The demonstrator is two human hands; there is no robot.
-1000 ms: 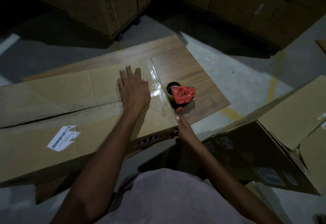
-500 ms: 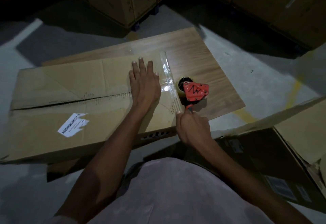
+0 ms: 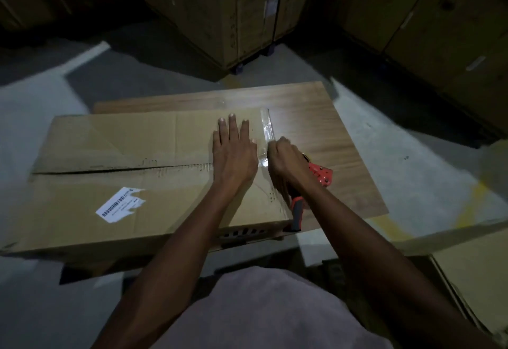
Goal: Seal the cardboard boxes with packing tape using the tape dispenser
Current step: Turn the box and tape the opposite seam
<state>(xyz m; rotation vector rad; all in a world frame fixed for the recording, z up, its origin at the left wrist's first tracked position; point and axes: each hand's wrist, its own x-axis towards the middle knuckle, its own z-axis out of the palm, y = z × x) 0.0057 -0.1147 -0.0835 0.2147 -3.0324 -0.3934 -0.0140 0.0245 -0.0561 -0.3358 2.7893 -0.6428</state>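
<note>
The cardboard box lay flat, its centre seam running left to right. The left hand pressed on it with straight fingers. Just right, the right hand curled onto the tape strip, nearer the tape dispenser.

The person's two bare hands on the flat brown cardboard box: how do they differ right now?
The left hand lies flat with straight fingers pressing on the flat brown cardboard box; the right hand is curled. The left hand sits beside the clear tape strip, while the right hand is at the strip itself, covering part of the red tape dispenser. Neither hand holds the dispenser's handle. Both work at the box's right end.
</note>
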